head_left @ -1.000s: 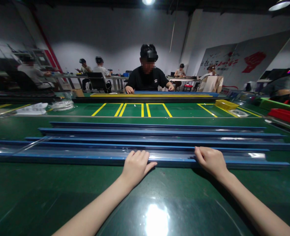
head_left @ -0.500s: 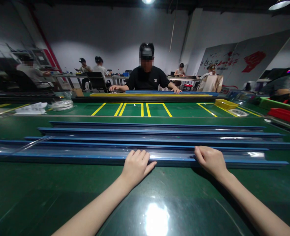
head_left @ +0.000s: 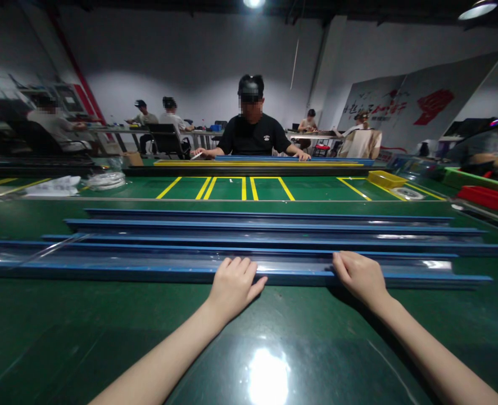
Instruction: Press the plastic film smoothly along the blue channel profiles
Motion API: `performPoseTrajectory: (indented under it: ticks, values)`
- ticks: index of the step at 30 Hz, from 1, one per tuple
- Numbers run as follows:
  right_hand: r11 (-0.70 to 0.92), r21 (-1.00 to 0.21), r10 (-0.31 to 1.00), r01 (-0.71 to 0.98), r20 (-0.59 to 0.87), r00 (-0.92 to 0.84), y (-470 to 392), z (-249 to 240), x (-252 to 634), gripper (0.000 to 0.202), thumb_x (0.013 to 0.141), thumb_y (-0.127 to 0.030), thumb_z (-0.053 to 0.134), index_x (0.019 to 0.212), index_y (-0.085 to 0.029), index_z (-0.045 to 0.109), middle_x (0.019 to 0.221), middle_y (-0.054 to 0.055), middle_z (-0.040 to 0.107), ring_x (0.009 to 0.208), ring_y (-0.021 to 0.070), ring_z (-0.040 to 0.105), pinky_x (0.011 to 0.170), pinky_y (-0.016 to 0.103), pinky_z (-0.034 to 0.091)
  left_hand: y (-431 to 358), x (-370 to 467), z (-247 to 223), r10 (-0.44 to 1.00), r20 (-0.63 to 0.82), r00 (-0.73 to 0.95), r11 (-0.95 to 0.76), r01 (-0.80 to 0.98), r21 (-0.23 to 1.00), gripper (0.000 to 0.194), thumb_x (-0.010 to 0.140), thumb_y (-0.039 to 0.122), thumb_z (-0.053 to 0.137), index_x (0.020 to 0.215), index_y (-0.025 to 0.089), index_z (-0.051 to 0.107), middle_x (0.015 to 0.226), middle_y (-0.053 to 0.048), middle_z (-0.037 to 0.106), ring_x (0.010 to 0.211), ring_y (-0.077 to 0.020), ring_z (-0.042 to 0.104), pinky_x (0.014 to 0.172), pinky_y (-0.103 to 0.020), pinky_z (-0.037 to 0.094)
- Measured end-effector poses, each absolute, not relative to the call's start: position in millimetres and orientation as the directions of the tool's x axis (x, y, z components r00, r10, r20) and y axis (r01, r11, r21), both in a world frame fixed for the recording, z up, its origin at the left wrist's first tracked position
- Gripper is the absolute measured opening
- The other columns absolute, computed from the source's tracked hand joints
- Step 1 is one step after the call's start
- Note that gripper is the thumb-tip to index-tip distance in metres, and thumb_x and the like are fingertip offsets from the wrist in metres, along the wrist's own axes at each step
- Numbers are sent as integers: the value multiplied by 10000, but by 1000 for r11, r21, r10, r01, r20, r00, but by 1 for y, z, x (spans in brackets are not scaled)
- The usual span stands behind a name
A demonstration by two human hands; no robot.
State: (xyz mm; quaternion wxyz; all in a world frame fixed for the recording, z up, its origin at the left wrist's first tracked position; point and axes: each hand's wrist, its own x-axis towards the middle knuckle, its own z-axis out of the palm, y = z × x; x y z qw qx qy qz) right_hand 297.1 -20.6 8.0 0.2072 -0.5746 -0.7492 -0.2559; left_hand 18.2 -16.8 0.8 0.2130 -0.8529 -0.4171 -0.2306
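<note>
A long blue channel strip [head_left: 148, 272] with a shiny clear inside lies crosswise on the green table in front of me. My left hand [head_left: 233, 284] is on its near wall, fingers close together and bent over the edge into the channel, thumb stretched to the right along the wall. Further right, my right hand [head_left: 360, 275] is curled closed at the same strip, thumb pressed to the bent forefinger. Its other fingers are hidden, and I cannot make out what is in them. Several similar blue strips [head_left: 274, 229] lie parallel just behind.
Yellow tape lines [head_left: 244, 188] mark the table further back. A yellow tray [head_left: 386, 179], a red bin [head_left: 488, 198] and a coiled clear bundle [head_left: 105, 180] stand around them. A co-worker in black [head_left: 253, 135] sits opposite behind long yellow and black strips [head_left: 249, 170].
My hands and the strips keep their places. Across the table, the co-worker's hand on the left of the view has lifted slightly, with a thin pale object now showing at it.
</note>
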Motion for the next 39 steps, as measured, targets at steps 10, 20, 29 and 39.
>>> performPoseTrajectory:
  ticks: [10, 20, 29, 39]
  values:
    - [198, 134, 785, 971, 571, -239, -20, 7, 298, 457, 854, -303, 259, 495, -165, 504, 512, 21, 561, 501, 111, 505, 484, 221, 247, -16, 18, 0, 607, 577, 546, -566, 807, -168, 275, 811, 387, 395, 687, 168, 507, 657, -26, 541, 644, -165, 476, 592, -299, 280]
    - [159, 111, 816, 981, 544, -193, -22, 9, 295, 486, 856, -329, 230, 505, -170, 525, 532, 32, 588, 532, 129, 541, 489, 223, 262, -16, 18, -1, 615, 571, 544, -565, 809, -162, 275, 812, 383, 387, 681, 172, 504, 655, -23, 537, 641, -169, 474, 584, -305, 280]
    - [161, 130, 969, 978, 168, -182, -17, 30, 291, 497, 861, -377, 195, 590, -195, 570, 630, 46, 639, 586, 163, 575, 501, 241, 260, -15, 19, -1, 606, 581, 543, -582, 801, -141, 261, 801, 377, 399, 695, 170, 517, 663, -23, 548, 649, -165, 484, 591, -307, 288]
    - [227, 14, 935, 974, 277, -222, -17, 42, 219, 404, 852, -321, 270, 589, -189, 546, 645, 17, 616, 592, 113, 546, 497, 224, 233, -14, 19, -1, 596, 602, 531, -590, 798, -120, 248, 786, 376, 421, 688, 171, 521, 663, -25, 553, 652, -166, 494, 590, -309, 295]
